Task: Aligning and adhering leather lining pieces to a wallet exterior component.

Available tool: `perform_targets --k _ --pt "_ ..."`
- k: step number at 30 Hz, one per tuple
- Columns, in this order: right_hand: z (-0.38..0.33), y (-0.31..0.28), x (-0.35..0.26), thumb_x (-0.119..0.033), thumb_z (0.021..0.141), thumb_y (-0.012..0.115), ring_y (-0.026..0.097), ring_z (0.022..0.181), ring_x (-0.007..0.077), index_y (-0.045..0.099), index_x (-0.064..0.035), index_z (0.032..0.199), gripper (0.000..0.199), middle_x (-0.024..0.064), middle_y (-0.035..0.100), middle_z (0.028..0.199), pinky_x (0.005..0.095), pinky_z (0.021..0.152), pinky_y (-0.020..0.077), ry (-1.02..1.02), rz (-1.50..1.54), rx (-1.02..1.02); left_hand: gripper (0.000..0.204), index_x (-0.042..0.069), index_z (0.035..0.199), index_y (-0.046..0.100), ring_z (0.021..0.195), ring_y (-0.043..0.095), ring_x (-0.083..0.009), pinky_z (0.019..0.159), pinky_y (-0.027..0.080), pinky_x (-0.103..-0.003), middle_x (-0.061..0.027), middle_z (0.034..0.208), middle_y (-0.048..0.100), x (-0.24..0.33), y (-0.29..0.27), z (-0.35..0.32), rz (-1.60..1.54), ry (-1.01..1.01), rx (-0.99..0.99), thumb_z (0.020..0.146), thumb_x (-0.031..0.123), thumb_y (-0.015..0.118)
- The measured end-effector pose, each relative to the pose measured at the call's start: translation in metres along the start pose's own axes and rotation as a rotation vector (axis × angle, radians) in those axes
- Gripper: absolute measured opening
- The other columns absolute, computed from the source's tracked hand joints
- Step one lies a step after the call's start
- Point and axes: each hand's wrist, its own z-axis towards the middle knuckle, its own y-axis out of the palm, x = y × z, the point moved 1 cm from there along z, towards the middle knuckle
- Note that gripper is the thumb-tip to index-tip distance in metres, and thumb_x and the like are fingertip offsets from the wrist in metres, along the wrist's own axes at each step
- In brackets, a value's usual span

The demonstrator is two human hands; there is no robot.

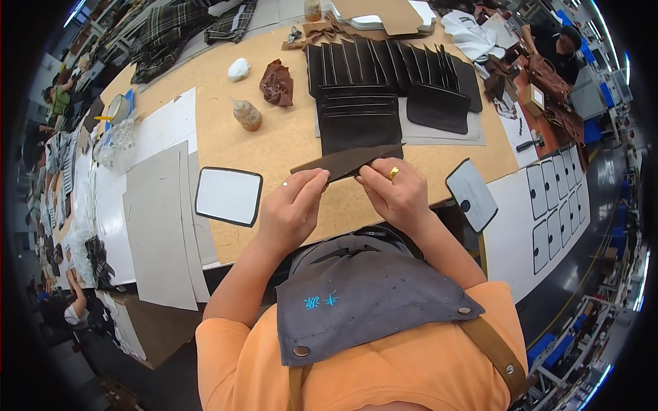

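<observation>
A dark brown leather piece (348, 162), folded or bent, is pinched between both my hands just above the table's near edge. My left hand (293, 207) closes on its left end, and my right hand (396, 193), wearing a gold ring, grips the right end. Directly beyond it lies a dark panel with card slots (360, 127). Behind that stands a row of overlapping dark leather pieces (370, 65), with a rounded dark piece (439, 108) at their right. A white panel with black edging (228, 196) lies left of my left hand; a similar panel (471, 196) rests right of my right hand.
On the wooden table (212, 137) are a small bottle (247, 115), a crumpled brown piece (277, 83) and a white wad (239, 69). Grey sheets (161, 226) lie left. A white board (510, 240) at right bears several black-edged panels. A person (558, 44) is at far right.
</observation>
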Motion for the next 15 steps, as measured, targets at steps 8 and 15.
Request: perform_targets --k 8,15 --pt "0.017 0.004 -0.005 -0.012 0.076 0.067 0.059 0.064 0.0162 0.060 -0.0065 0.082 0.011 0.0011 0.056 0.070 0.0279 0.057 0.0468 -0.091 0.040 -0.048 0.025 0.003 0.107 0.060 0.060 0.058 -0.0210 0.053 0.046 -0.030 -0.0098 0.077 0.060 0.012 -0.004 0.004 -0.007 -0.220 -0.059 0.082 0.001 0.061" --pt "0.021 0.013 0.000 -0.013 0.078 0.063 0.058 0.063 0.0156 0.059 -0.0066 0.081 0.008 0.0012 0.054 0.067 0.0276 0.055 0.0461 -0.136 0.012 -0.150 0.020 0.003 0.104 0.062 0.062 0.060 -0.0237 0.054 0.047 -0.031 -0.0100 0.078 0.061 0.008 -0.002 0.002 -0.080 -0.348 -0.087 0.084 0.006 0.060"
